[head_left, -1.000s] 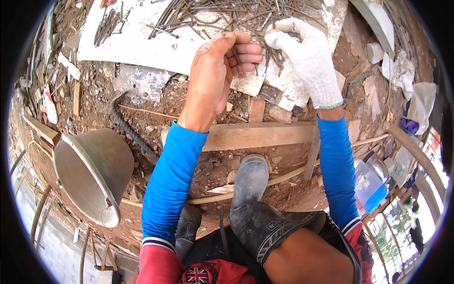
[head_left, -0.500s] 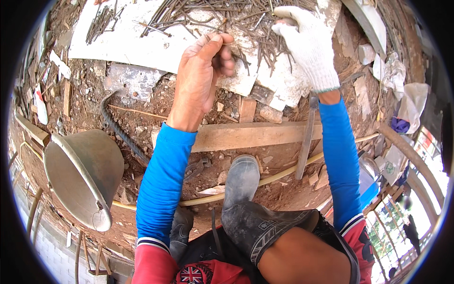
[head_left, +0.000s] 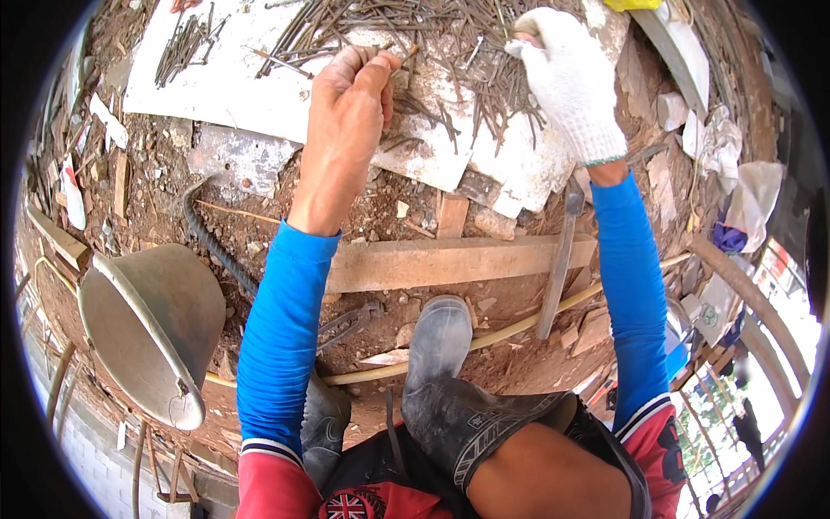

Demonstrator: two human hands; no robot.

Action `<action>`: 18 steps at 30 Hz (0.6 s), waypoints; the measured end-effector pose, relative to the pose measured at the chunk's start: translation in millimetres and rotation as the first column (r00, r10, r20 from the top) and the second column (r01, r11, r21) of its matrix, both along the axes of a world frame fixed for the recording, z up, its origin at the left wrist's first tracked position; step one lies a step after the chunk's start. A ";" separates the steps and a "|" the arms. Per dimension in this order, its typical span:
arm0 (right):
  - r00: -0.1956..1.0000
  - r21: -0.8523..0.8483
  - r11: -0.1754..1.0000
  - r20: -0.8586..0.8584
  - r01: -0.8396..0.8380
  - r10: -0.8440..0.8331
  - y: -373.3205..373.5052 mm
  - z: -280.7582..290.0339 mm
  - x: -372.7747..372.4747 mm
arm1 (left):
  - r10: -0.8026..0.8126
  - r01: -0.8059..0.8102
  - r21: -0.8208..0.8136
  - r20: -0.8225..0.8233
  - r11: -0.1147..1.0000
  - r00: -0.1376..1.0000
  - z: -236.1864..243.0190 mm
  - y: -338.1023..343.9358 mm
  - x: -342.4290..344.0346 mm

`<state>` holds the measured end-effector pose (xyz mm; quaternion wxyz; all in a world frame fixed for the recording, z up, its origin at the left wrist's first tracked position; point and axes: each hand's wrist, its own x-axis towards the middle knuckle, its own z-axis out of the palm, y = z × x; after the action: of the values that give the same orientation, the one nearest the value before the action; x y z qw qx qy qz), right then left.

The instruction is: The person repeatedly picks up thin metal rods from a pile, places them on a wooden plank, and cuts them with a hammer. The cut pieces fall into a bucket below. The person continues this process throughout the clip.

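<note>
My bare left hand is closed in a pinch on a rusty nail, whose brown end sticks out past the fingertips. Beneath and beyond it, a heap of rusty nails is spread over a worn white board. My right hand, in a white knitted glove, is closed at the heap's right side. Whatever its fingers hold is hidden by the glove. A smaller bunch of nails lies apart at the board's left, and a few longer ones rest between the two.
A wooden beam lies on the dirt before my boot, with a flat metal bar across its right end. At left a grey bucket lies tipped near a bent dark rod. A yellowish hose runs behind the beam's near side.
My left hand has shifted left and turned more palm-down, still pinching. My gloved right hand has moved slightly right, its fingers curled in more. Something yellow has come into view at the top right.
</note>
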<state>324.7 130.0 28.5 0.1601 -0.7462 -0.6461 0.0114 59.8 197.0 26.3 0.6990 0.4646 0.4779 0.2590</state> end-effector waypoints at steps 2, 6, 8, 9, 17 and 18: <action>0.994 -0.071 0.996 -0.090 0.050 -0.056 -1.6 4.1 14.8 | -0.018 0.019 0.021 -0.036 1.000 0.999 -0.5 1.8 8.3; 0.945 -0.139 0.990 -0.318 0.029 -0.072 6.7 8.6 23.1 | -0.014 0.133 0.455 -0.256 0.880 0.967 -16.8 18.3 24.1; 0.921 -0.052 0.998 -0.389 0.021 -0.039 11.0 2.2 22.9 | 0.025 0.190 0.633 -0.315 0.750 0.949 -17.0 28.0 41.5; 0.943 0.035 0.999 -0.330 -0.030 0.040 17.1 -5.1 28.4 | 0.005 0.288 0.611 -0.432 0.737 0.902 -15.3 31.8 46.5; 0.989 0.042 0.995 -0.117 -0.090 0.095 30.5 -5.4 0.3 | 0.079 0.423 0.677 -0.578 0.603 0.812 -25.5 41.3 46.5; 0.988 0.062 0.993 -0.111 -0.105 0.112 25.4 -9.0 0.4 | 0.074 0.429 0.663 -0.589 0.613 0.805 -24.3 39.3 46.2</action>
<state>325.1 155.4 19.5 0.2165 -0.7033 -0.6756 0.0447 106.0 236.3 2.0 0.2809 0.8190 0.4522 0.2141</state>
